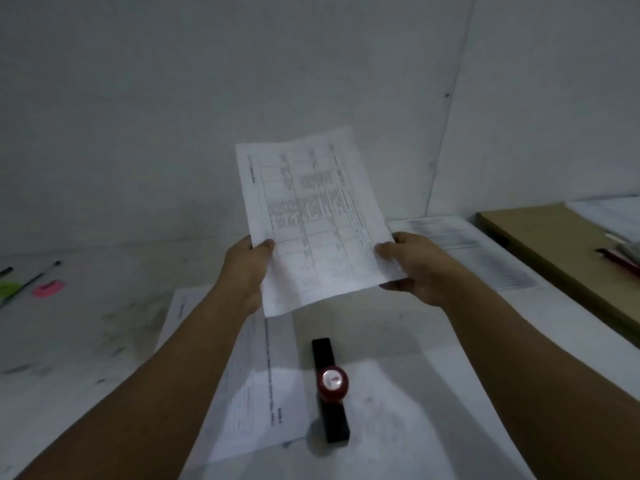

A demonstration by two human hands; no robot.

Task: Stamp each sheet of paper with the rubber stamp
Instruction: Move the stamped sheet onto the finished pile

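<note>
I hold a printed sheet of paper [311, 216] up in the air above the table, tilted towards me. My left hand [246, 268] grips its lower left edge and my right hand [412, 268] grips its lower right edge. Below it on the table stands the rubber stamp [331, 388], a long black base with a round red knob on top. The stamp rests beside another printed sheet [256, 382] that lies flat under my left forearm. Neither hand touches the stamp.
More printed sheets [485, 251] lie at the right by the wall. A brown cardboard board [554, 258] with pens on it sits at the far right. Pens [38, 275] and a pink sticky note [49, 288] lie at the far left.
</note>
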